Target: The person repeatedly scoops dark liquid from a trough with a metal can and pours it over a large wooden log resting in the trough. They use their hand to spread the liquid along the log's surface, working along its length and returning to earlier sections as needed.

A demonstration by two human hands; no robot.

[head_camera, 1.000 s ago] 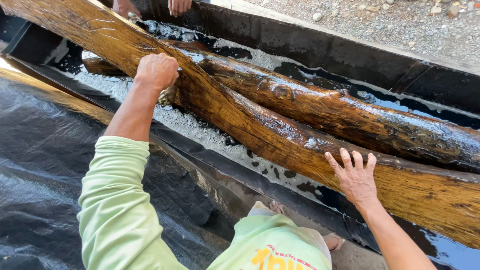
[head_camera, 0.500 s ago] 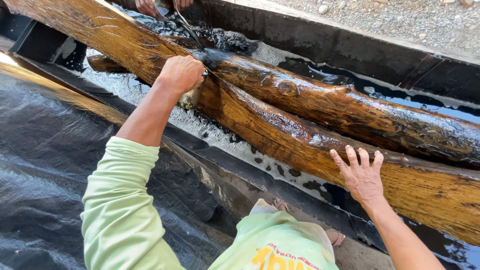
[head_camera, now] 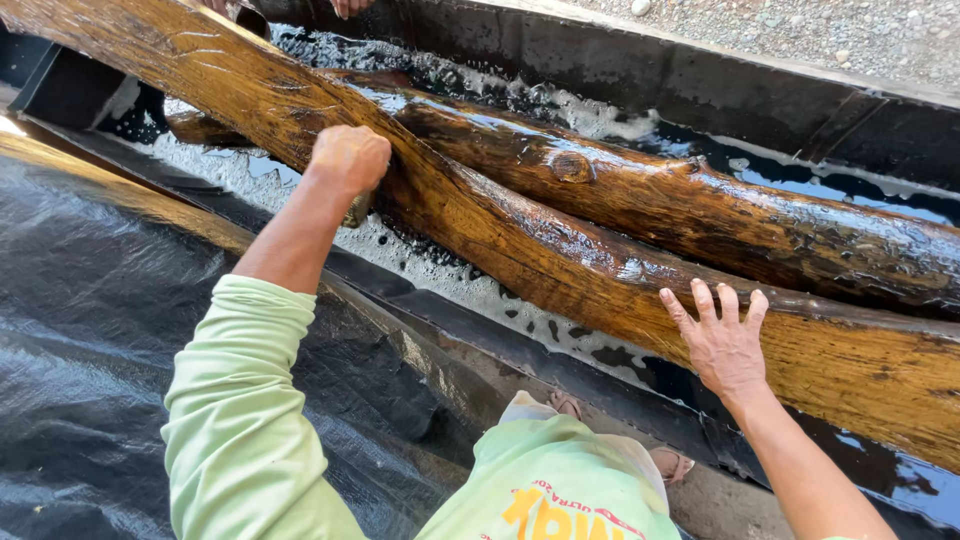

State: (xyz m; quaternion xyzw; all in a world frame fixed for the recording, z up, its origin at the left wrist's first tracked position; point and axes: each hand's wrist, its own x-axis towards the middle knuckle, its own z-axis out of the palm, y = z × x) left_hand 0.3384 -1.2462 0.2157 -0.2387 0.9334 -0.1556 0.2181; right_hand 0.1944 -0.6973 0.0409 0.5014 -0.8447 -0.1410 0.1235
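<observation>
A long wet brown log lies slantwise across a black trough of dark foamy liquid. A second, darker log lies behind it. My left hand is a fist pressed against the near log's side, closed on a small pale object that is mostly hidden under it. My right hand rests flat on the near log further right, fingers spread, holding nothing. Both my sleeves are light green.
Black plastic sheeting covers the ground at the left, beside the trough's near rim. Gravel lies beyond the far wall. Another person's hand shows at the top edge. My sandalled foot is below.
My left fist has slid down along the near log toward the right. My right hand has stayed flat on the log.
</observation>
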